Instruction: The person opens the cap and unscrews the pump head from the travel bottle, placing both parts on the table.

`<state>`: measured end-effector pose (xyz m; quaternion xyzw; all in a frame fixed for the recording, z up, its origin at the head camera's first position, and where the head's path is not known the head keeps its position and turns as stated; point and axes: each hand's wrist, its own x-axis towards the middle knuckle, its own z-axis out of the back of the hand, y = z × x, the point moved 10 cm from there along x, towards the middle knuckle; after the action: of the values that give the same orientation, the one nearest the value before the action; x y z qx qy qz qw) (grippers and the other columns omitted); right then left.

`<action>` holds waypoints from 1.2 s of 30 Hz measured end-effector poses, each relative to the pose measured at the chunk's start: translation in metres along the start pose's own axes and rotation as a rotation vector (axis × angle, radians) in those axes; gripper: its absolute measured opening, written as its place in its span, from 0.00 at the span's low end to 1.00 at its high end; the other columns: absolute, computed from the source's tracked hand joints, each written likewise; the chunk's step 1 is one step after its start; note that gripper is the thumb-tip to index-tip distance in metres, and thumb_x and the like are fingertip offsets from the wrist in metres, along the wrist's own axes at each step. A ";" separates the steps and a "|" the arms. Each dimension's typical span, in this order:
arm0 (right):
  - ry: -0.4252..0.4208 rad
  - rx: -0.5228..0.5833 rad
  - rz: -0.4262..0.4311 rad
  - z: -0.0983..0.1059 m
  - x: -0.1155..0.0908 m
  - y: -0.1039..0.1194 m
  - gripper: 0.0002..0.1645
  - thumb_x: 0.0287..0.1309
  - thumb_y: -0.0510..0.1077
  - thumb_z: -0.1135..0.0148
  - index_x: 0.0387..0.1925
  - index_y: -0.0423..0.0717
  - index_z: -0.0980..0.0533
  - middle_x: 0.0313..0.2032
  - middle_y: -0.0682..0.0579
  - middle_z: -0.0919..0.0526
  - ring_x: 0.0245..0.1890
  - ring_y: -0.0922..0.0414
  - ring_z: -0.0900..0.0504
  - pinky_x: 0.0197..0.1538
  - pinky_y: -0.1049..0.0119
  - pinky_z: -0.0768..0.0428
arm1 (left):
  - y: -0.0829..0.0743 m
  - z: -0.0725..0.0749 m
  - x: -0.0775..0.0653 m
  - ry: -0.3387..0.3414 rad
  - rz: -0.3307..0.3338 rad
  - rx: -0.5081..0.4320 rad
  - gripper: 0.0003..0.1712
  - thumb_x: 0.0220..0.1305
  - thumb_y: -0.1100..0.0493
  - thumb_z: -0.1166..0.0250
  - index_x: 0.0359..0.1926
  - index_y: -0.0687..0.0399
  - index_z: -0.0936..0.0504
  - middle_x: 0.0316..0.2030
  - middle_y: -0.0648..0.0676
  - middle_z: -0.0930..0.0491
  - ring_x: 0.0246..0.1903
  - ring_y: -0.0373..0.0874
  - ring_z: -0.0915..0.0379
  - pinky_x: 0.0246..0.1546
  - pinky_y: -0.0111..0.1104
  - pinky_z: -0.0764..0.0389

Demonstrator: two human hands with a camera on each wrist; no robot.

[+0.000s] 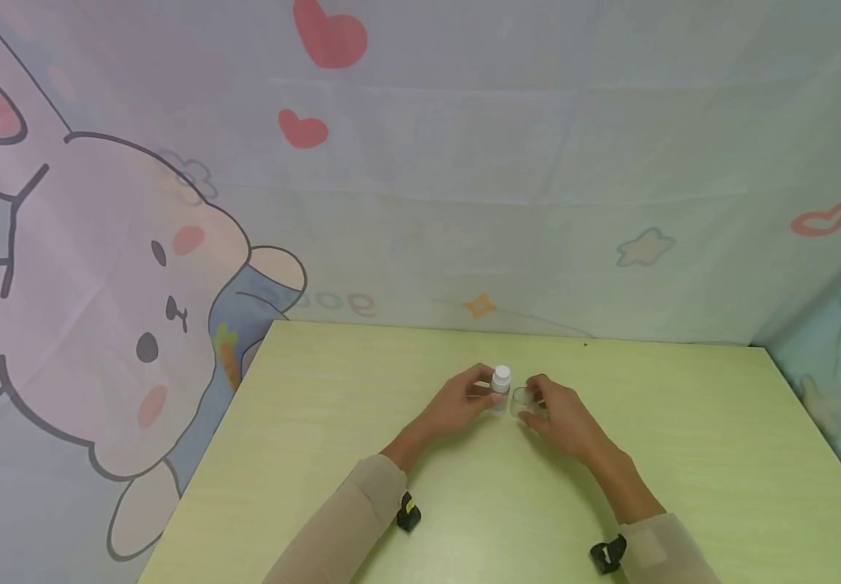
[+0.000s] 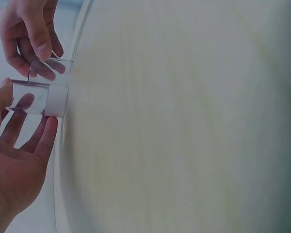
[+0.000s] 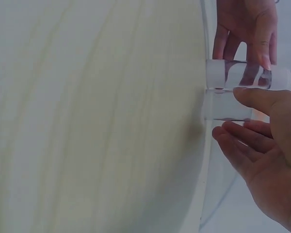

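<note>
Sleeves point toward the far edge of the worktop; left hand pinches bottle, right hand glass: best kept upright.

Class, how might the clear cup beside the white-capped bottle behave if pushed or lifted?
The clear cup probably keeps its shape, since its walls look straight. Its smooth, shiny surface may feel slippery. Its rounded sides suggest rolling if knocked over.

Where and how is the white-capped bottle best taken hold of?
Grip the bottle round its body, below the white cap, from the person's left; that seems best because it stands upright with straight sides, while the clear glass stands close on its right.
</note>
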<state>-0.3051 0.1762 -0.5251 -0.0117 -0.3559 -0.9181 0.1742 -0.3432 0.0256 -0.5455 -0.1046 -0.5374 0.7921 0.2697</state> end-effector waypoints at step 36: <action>-0.150 0.017 0.130 0.025 0.009 0.047 0.23 0.66 0.43 0.25 0.57 0.36 0.21 0.50 0.41 0.18 0.50 0.46 0.17 0.57 0.44 0.15 | -0.001 0.000 0.000 0.034 -0.026 -0.037 0.14 0.78 0.55 0.35 0.59 0.50 0.22 0.60 0.53 0.19 0.60 0.55 0.18 0.59 0.35 0.17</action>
<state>-0.3003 0.1574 -0.4750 -0.1019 -0.3742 -0.8983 0.2064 -0.3425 0.0263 -0.5443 -0.1163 -0.5485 0.7767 0.2871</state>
